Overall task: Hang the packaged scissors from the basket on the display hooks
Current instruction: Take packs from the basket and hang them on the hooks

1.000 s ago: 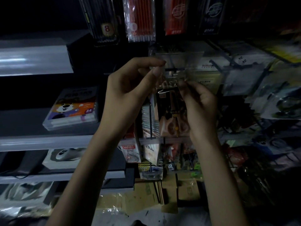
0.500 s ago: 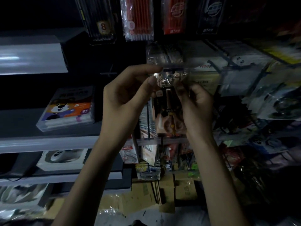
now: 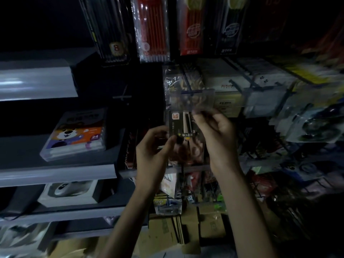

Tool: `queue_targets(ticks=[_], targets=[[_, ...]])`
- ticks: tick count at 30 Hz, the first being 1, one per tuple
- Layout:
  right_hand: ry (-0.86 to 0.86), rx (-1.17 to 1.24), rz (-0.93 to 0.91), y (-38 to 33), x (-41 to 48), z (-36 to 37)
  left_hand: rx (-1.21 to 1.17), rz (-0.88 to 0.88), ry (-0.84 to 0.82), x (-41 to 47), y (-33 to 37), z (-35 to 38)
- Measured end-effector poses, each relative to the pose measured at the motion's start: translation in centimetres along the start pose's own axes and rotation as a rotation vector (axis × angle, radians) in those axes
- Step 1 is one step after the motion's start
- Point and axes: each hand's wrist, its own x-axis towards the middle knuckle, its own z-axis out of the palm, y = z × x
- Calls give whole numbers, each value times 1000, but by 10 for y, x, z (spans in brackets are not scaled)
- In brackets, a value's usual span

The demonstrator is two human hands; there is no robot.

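Observation:
A packaged pair of scissors (image 3: 181, 127), on a dark card with peach handles, hangs in front of the display rack just below a clear price tag (image 3: 192, 98) at the end of a display hook (image 3: 188, 81). My left hand (image 3: 154, 146) holds the pack's lower left edge with curled fingers. My right hand (image 3: 214, 131) pinches the pack's upper right part near the hook; its fingertips are blurred. Whether the pack's hole sits on the hook cannot be made out. The basket is out of view.
Pencil packs (image 3: 150, 28) hang above. Grey shelves (image 3: 55, 174) on the left carry a marker box (image 3: 76, 135) and a white boxed item (image 3: 68, 192). Wire hooks with blister packs (image 3: 307, 125) crowd the right. Cardboard boxes (image 3: 186, 228) lie below.
My left hand has dropped from the top of the pack, near the price tag, to its lower left edge. The pack now hangs lower, and my right hand stays at its upper right.

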Motion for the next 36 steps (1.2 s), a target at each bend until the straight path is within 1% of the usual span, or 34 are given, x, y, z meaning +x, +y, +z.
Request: queue_targets(ticks=[3, 7, 12, 18, 25, 29, 36], targets=[[-28, -64, 21, 6, -4, -9, -18, -13, 21, 1, -3, 1], [-29, -177, -12, 15, -11, -21, -17, 2, 35, 1, -7, 3], [31, -265, -80, 24, -21, -23, 99, 68, 80, -6, -18, 5], [133, -346, -138, 34, -21, -18, 77, 64, 130, -10, -16, 14], [201, -336, -141, 33, -6, -3, 98, 49, 201, 11, -16, 24], [228, -397, -160, 38, 1, 0, 88, 14, 233, 17, -23, 27], [215, -446, -179, 54, 2, -8, 68, -19, 257, 8, -29, 29]])
